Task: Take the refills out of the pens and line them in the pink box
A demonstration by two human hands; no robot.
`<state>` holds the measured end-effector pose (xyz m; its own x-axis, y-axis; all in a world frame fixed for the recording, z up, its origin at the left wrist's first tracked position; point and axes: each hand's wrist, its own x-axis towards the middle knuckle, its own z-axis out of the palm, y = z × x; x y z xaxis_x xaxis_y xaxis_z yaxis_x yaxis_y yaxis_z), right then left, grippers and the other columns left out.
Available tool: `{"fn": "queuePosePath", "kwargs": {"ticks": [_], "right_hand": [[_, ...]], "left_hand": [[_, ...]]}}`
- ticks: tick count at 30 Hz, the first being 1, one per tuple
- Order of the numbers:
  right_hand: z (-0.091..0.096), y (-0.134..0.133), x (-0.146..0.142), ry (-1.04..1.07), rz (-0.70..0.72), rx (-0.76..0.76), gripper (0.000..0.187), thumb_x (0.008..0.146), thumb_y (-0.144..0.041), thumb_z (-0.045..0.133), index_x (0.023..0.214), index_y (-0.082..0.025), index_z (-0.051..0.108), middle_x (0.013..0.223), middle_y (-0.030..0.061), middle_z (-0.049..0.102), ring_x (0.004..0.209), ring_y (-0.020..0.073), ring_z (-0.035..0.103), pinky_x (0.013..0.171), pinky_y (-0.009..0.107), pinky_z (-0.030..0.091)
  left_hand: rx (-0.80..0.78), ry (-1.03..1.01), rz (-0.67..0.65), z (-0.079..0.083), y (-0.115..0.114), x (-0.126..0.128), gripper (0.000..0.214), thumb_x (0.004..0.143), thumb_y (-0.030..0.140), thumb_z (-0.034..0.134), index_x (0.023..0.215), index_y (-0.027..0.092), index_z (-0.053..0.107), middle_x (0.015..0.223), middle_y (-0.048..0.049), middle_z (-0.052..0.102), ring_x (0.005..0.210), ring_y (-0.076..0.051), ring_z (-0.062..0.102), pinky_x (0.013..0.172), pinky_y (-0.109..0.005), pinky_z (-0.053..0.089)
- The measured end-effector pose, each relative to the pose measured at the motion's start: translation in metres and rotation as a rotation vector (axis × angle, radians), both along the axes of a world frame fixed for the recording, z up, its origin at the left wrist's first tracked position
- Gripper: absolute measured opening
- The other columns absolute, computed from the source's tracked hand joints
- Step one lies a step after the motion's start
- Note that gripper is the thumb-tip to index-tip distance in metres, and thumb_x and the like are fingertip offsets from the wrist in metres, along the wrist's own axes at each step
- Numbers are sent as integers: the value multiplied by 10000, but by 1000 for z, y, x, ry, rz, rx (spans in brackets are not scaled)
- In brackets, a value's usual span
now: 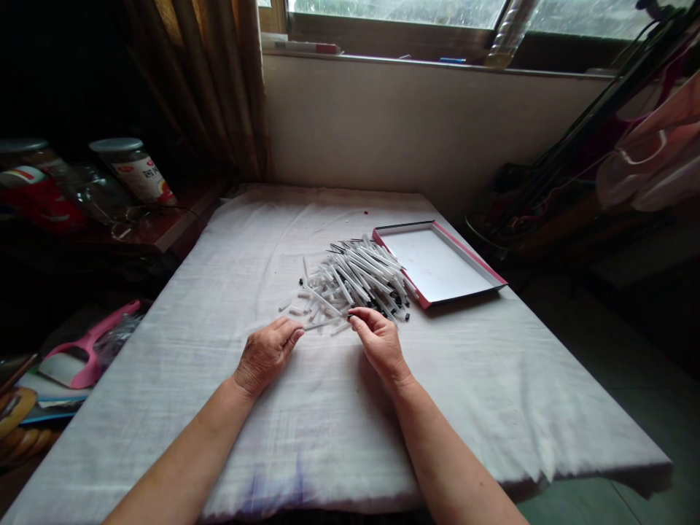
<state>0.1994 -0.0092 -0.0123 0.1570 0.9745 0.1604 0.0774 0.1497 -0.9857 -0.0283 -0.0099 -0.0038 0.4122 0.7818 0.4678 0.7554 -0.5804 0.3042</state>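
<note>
My left hand (267,351) is closed, pinching one end of a thin whitish tube (322,324) that points right. Fingers pressed together, my right hand (379,341) grips a small black piece (350,316), perhaps a cap, close to the tube's far end. Whether the two parts touch I cannot tell. Just beyond both hands lies a loose pile of white, pen-like tubes (358,271), with black bits among them. Short pale pieces (296,311) are scattered at the pile's left edge.
An open shallow box lid (445,264) with red and black sides touches the pile's right side. All this rests on a cloth-covered table (481,379). To the left are a labelled jar (136,171) and pink-handled scissors (90,354). A wall and window stand behind.
</note>
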Motion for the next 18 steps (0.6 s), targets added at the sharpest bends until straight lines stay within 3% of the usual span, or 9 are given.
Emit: {"fn": "queuePosePath", "kwargs": {"ticks": [6, 12, 18], "right_hand": [[9, 3, 45, -397, -251, -4, 228, 746, -330, 607, 878, -201, 740, 837, 55, 748, 677, 185, 641, 711, 321, 508], [6, 1, 54, -671, -210, -42, 163, 734, -264, 593, 810, -257, 737, 764, 16, 752, 693, 199, 675, 708, 313, 511], [3, 2, 52, -791, -239, -12, 257, 730, -216, 567, 915, -252, 742, 914, 45, 753, 778, 219, 674, 743, 340, 512]], "left_hand": [[-32, -16, -10, -1, 1, -3, 255, 964, 348, 428, 949, 217, 646, 868, -23, 688, 769, -147, 671, 686, -235, 499], [-64, -26, -7, -2, 2, -2, 220, 948, 343, 463, 960, 221, 646, 881, -22, 691, 775, -150, 672, 688, -240, 504], [-73, -31, -27, -1, 2, -2, 226, 949, 344, 461, 956, 219, 650, 873, -26, 695, 774, -153, 669, 691, -241, 505]]}}
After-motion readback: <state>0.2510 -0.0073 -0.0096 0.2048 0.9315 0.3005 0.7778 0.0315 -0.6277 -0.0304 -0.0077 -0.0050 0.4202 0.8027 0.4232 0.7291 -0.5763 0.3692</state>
